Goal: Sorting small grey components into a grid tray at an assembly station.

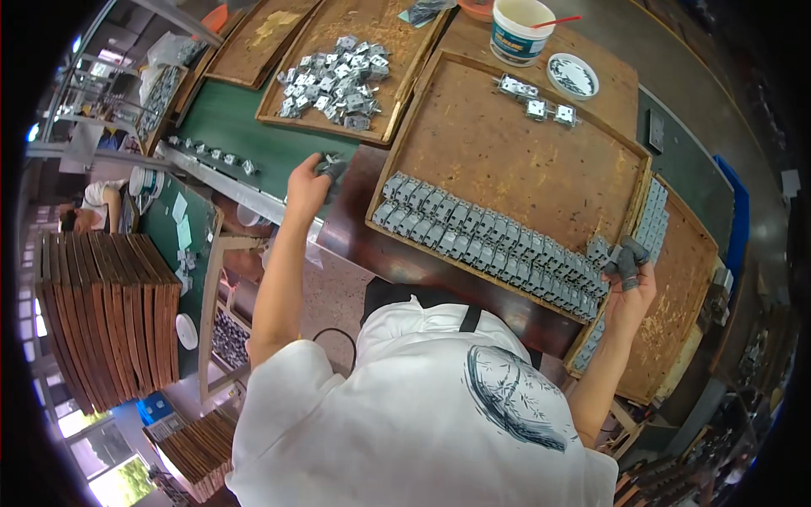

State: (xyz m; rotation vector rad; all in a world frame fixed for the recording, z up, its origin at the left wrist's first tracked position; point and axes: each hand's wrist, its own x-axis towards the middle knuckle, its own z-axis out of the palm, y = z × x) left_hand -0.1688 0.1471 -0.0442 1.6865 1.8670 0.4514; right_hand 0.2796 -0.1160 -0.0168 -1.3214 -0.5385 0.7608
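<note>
At right end of wooden tray (515,144): metal part (598,248) touching the right hand (627,265); fingers bent, but whether the grip is closed on it cannot be told.
Left hand (309,188): over green table (221,117), fingers curled; grip opening and any held part cannot be told.
Rows (483,239): packed along the wooden tray's near wall, presumably to stay straight.
Heap (336,82): loose parts in the neighbouring tray (340,25), apparently for left-hand reach.
Bucket (517,34): beyond the wooden tray, beside a round lid (573,76).

metal part (597,250) partly hidden by right hand (629,272), white shirt (405,397) cut off below
</note>
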